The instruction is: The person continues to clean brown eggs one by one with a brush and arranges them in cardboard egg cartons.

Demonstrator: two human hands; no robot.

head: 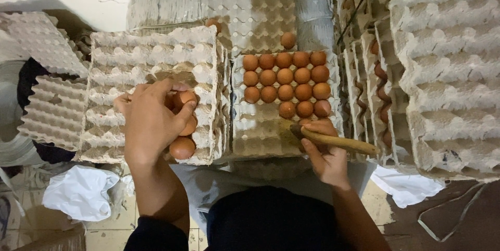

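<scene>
My left hand is closed around several brown eggs over a stack of grey cardboard egg trays. One more brown egg lies on that stack just below the hand. My right hand grips a wooden stick over the near, bare part of the middle egg tray. That tray holds rows of brown eggs in its far half. A single egg rests behind those rows.
Tall stacks of egg trays stand at the right, some with eggs between layers. More trays lean at the back and more trays lie at the left. White plastic bags lie on the tiled floor.
</scene>
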